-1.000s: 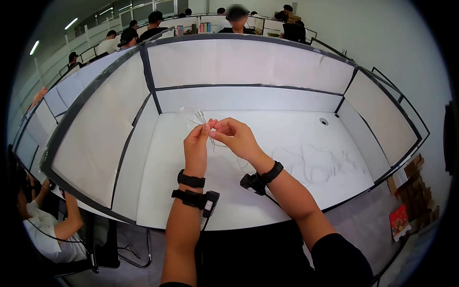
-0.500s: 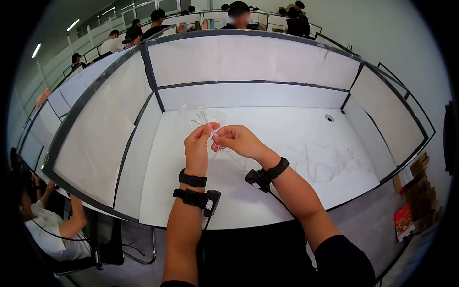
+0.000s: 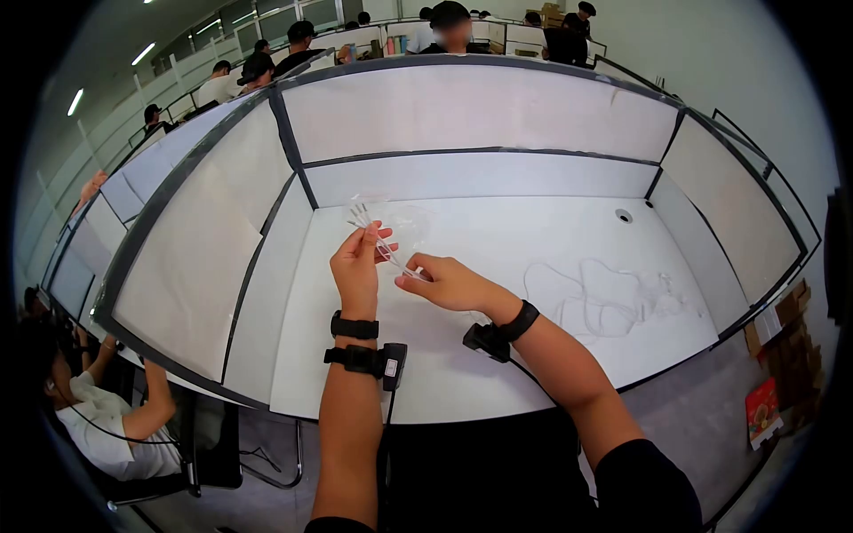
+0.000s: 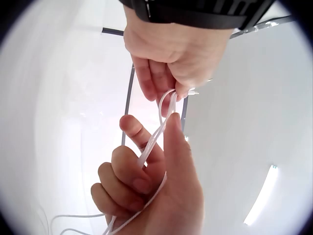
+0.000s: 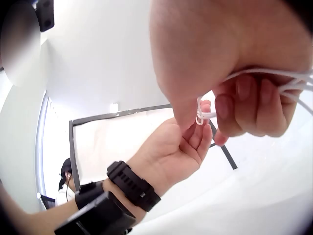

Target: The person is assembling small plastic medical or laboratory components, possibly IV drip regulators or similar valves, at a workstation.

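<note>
A bundle of thin white cables (image 4: 155,138) runs between the two hands, with pale connector ends (image 3: 359,215) sticking up past the left fingertips. My left hand (image 3: 357,271) pinches the bundle just below these ends, its other fingers loosely spread. Lower and to the right, my right hand (image 3: 458,286) grips the same cables; in the left wrist view its fingers curl round them and the thumb (image 4: 178,147) lies straight alongside. Behind the right hand, loose strands trail down in the right wrist view. The hands are apart, over the white table (image 3: 444,373).
More white cable (image 3: 586,306) lies in loose loops on the table's right side. A clear plastic bag (image 3: 410,222) lies beyond the hands. White partitions (image 3: 480,107) enclose the table at the back and sides. A round cable hole (image 3: 624,216) sits at the back right.
My right hand has slid away from the left hand, right and downward, and a straight length of cable now shows between them. The left hand still pinches near the connectors.
</note>
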The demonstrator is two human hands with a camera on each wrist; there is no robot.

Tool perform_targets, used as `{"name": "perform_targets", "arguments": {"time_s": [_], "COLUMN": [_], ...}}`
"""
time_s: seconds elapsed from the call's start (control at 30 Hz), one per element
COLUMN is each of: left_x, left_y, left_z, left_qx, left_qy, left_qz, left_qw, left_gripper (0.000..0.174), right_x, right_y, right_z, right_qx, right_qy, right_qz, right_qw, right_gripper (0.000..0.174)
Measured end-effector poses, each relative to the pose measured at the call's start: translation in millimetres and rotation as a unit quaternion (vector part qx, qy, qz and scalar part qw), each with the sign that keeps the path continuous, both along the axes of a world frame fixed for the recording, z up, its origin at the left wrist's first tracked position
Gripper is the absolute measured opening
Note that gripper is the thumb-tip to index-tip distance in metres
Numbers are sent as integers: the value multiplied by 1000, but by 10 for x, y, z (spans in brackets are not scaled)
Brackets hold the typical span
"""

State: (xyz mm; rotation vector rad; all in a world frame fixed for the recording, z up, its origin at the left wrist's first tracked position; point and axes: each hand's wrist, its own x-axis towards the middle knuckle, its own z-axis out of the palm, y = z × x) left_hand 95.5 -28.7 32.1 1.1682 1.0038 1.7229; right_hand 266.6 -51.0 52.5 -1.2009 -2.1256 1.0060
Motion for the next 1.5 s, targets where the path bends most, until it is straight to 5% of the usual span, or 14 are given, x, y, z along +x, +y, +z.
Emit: {"name": "perform_targets", "arguments": {"time_s": [0.23,0.53,0.93,1.03,1.13,1.27,1.4,1.5], "left_x": [-4,-9,-42,-62,-51,90,230,231], "left_y": [-38,-10,120,160,139,10,23,-56], "left_z": [34,-16,-181,-216,-199,-79,-164,-94], "left_qx": [-2,-8,47,33,7,10,152,102], "left_qy": [-10,46,163,155,161,161,153,164], "left_qz": [54,100,241,235,217,170,130,98], "left_qw": [998,994,956,959,963,972,968,976], "left_gripper": [38,30,30,30,28,26,21,19], "right_x": [-13,-10,-9,21,10,-14,-32,49], "right_y": [30,68,22,83,16,44,121,135], "right_z": [-39,-105,-64,-66,-126,-64,-113,-45], "right_qx": [38,-95,-119,-70,119,14,-138,-176], "right_qy": [75,113,25,-44,27,133,260,285], "right_qz": [10,12,77,76,29,33,11,15], "right_qw": [996,989,990,994,992,990,956,942], "right_gripper": [40,42,32,34,44,55,45,30]}}
